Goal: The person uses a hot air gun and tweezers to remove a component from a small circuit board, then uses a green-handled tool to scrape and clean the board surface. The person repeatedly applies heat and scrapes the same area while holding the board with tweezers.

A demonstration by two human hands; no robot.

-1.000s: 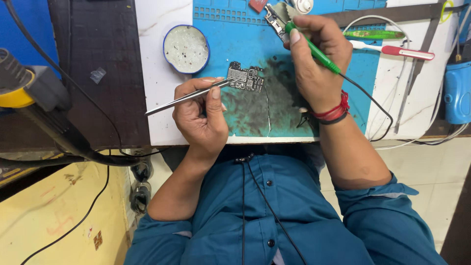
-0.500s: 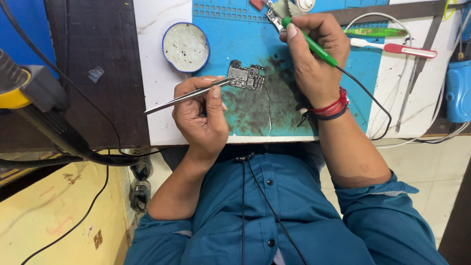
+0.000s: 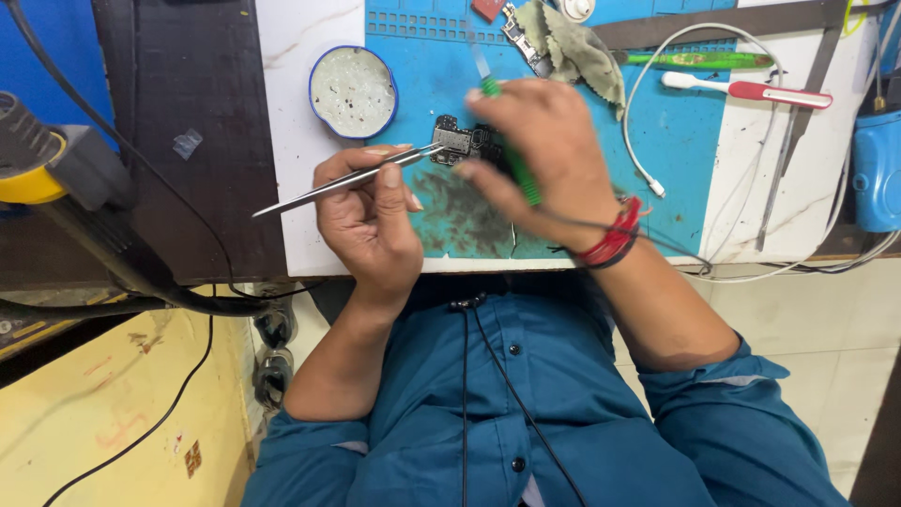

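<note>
Right hand [image 3: 549, 160] shifted over circuit board [image 3: 460, 143], blurred.

The left hand [image 3: 368, 218] pinches metal tweezers [image 3: 347, 178], their tips touching a small circuit board [image 3: 457, 143] on the blue mat [image 3: 676, 131]. The right hand [image 3: 544, 155], blurred, grips a green-handled tool [image 3: 514, 169] over the board. A round tin [image 3: 353, 91] sits on the white surface [image 3: 291, 207] just beside the mat.

Your blue work mat [image 3: 676, 141] is smudged dark near the black circuit board [image 3: 457, 143], and your soldering iron [image 3: 511, 164] has a green handle. The tweezers [image 3: 347, 178] are silver, the round dish [image 3: 353, 92] blue-rimmed with whitish, speckled contents. A red band [image 3: 612, 239] circles your wrist above a teal shirt [image 3: 526, 404].
</note>
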